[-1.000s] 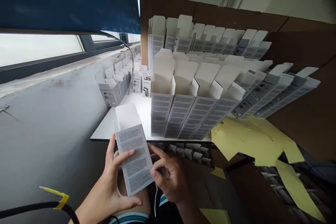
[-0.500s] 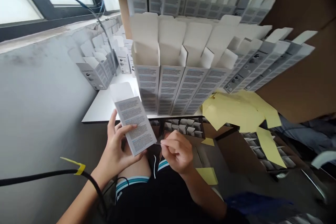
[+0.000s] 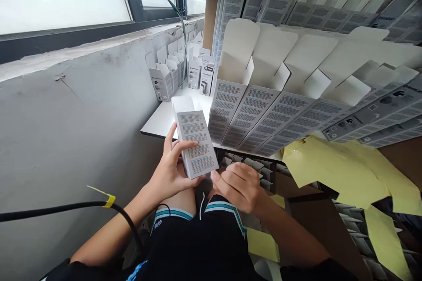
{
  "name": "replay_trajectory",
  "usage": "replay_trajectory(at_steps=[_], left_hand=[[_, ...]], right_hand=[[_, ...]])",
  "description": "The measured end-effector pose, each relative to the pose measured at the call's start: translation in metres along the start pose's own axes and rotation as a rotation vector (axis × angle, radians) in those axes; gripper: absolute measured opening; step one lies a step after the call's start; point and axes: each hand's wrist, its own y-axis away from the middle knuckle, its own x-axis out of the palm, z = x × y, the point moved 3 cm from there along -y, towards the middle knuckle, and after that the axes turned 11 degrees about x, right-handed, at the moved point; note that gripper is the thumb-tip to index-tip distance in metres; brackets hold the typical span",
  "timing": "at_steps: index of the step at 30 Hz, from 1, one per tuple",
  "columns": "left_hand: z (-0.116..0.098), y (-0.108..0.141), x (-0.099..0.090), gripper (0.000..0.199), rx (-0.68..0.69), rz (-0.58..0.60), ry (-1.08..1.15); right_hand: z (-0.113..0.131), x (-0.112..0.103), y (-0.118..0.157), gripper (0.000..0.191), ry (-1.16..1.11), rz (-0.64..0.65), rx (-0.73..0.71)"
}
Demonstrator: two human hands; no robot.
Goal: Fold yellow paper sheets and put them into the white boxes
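Observation:
A small printed carton [image 3: 199, 151] with its top flap raised is tilted in my left hand [image 3: 173, 164]. The fingers of that hand wrap round its left side and front, and the thumb lies under its bottom end. My right hand [image 3: 239, 184] is curled at the carton's lower right corner, thumb against the bent fingers. Whether anything small sits in that pinch is hidden. Behind the carton, a row of upright cartons [image 3: 249, 109] with open flaps stands on the white table [image 3: 158, 118].
More cartons [image 3: 161, 85] stand by the wall at the left. Yellow sheets [image 3: 339, 171] lie at the right, over boxes holding many cartons. A black cable [image 3: 59, 211] with a yellow tie crosses near my left forearm. A window [image 3: 66, 0] is at upper left.
The view has swung left, so the scene sits further right. My left hand still holds the carton, turned a little to show its left side. My right hand remains near its lower corner.

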Motion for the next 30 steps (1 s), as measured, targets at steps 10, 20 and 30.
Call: replay_trajectory(at_steps=[10,20,30], left_hand=[[0.003,-0.001,0.000,0.069,-0.033,0.002,0.029],[0.004,0.000,0.001,0.070,-0.082,0.000,0.064],[-0.011,0.003,-0.005,0.064,0.032,-0.024,-0.029]], right_hand=[[-0.002,0.007,0.001,0.011,0.031,0.043,-0.074],[-0.001,0.010,0.005,0.012,0.015,0.063,-0.073],[0.011,-0.007,0.007,0.014,0.014,0.064,0.044]])
